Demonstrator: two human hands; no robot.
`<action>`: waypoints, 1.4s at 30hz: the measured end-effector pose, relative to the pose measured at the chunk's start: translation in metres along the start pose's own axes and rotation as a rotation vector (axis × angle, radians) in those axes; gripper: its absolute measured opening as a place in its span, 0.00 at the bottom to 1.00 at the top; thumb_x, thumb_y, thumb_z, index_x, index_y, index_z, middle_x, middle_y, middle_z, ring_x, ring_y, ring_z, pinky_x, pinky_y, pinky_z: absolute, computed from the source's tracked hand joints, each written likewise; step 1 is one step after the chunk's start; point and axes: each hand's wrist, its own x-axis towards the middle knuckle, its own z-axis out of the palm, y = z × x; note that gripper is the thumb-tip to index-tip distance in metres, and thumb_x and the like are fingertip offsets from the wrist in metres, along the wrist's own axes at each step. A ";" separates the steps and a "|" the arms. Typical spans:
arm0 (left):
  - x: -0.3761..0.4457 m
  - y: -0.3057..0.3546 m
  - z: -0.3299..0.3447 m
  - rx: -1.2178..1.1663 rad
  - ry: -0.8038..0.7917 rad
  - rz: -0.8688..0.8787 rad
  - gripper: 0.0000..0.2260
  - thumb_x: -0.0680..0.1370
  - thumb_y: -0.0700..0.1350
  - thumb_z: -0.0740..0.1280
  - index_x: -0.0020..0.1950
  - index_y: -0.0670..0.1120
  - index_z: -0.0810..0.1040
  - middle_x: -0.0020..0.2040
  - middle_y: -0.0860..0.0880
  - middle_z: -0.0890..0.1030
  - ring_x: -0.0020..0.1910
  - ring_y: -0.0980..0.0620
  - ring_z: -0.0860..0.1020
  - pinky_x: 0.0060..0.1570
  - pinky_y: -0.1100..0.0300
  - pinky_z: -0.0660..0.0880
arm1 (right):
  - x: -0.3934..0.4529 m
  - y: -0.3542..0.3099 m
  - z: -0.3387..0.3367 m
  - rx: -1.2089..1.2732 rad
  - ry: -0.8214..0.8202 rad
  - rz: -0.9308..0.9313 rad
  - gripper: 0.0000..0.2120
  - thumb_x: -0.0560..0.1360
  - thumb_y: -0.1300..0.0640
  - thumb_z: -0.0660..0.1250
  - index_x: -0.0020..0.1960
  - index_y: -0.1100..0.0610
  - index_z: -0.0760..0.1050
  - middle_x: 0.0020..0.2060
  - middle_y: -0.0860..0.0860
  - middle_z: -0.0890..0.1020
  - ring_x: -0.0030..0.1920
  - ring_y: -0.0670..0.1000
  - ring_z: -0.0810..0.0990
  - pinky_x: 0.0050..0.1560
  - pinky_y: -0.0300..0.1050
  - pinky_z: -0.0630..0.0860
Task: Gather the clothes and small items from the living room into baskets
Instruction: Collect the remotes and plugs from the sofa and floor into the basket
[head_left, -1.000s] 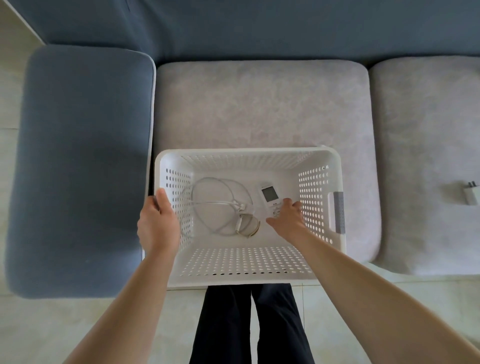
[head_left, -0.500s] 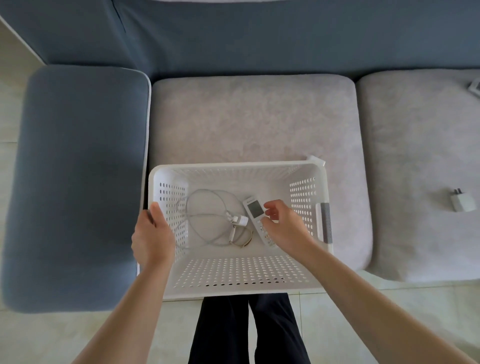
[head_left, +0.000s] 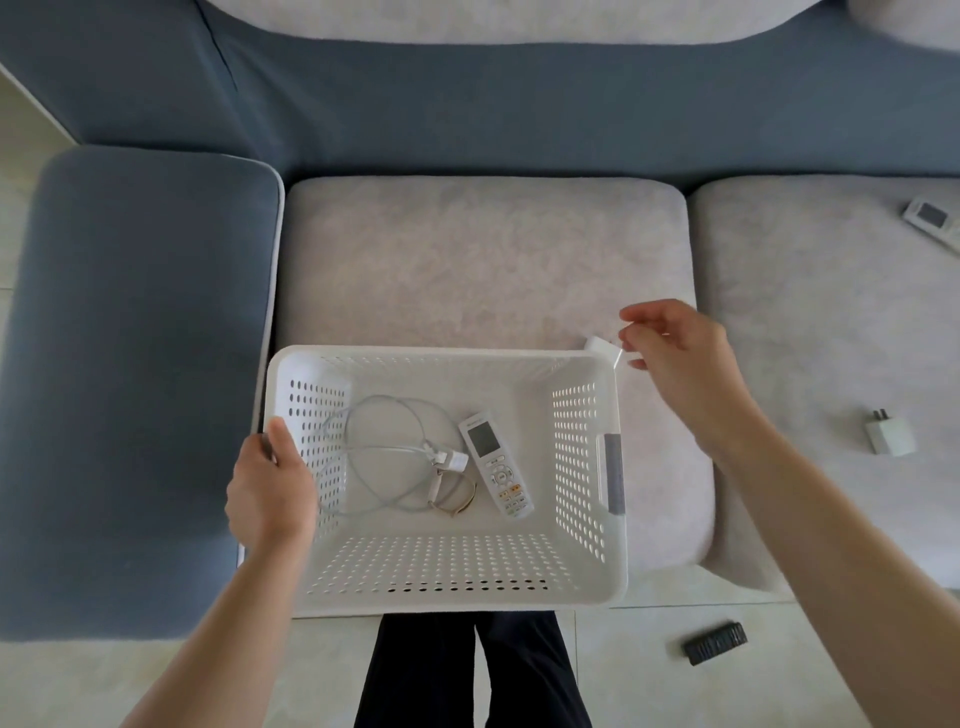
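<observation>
A white perforated basket (head_left: 613, 519) sits on the front edge of the grey sofa seat (head_left: 483, 260). Inside lie a white remote (head_left: 496, 465), a coiled white cable (head_left: 382, 452) with its plug, and a thin gold bracelet (head_left: 460, 503). My left hand (head_left: 270, 486) grips the basket's left rim. Over the basket's far right corner, my right hand (head_left: 675, 358) has curled fingers whose tips pinch a small white item (head_left: 598, 345) lying just behind that corner.
On the right seat cushion lie a second white remote (head_left: 932, 219) at the frame edge and a white charger plug (head_left: 889, 432). A small black object (head_left: 716, 643) lies on the tiled floor. The blue armrest (head_left: 140, 364) stands left of the basket.
My right hand let go of the white remote, which now lies in the basket, and moved up and right to the far right corner. My left hand stayed on the rim.
</observation>
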 end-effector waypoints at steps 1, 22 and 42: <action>0.000 0.002 0.000 0.000 -0.001 0.002 0.26 0.83 0.61 0.48 0.45 0.42 0.73 0.42 0.42 0.78 0.43 0.36 0.76 0.46 0.44 0.74 | 0.016 0.009 -0.002 -0.002 0.006 0.045 0.09 0.71 0.55 0.64 0.47 0.45 0.79 0.43 0.49 0.84 0.48 0.53 0.82 0.54 0.54 0.80; 0.006 -0.010 0.020 0.054 0.143 -0.008 0.24 0.84 0.59 0.49 0.49 0.41 0.75 0.42 0.46 0.76 0.42 0.41 0.71 0.43 0.49 0.67 | 0.137 0.148 0.075 -0.673 -0.290 0.109 0.22 0.81 0.57 0.53 0.74 0.48 0.62 0.67 0.60 0.61 0.64 0.68 0.68 0.69 0.59 0.65; 0.004 -0.005 0.011 0.026 0.067 0.006 0.23 0.84 0.58 0.49 0.48 0.42 0.72 0.43 0.43 0.76 0.43 0.38 0.74 0.43 0.48 0.68 | 0.102 0.024 0.018 -0.317 -0.140 -0.052 0.31 0.69 0.58 0.74 0.67 0.43 0.66 0.60 0.52 0.66 0.54 0.54 0.72 0.41 0.39 0.71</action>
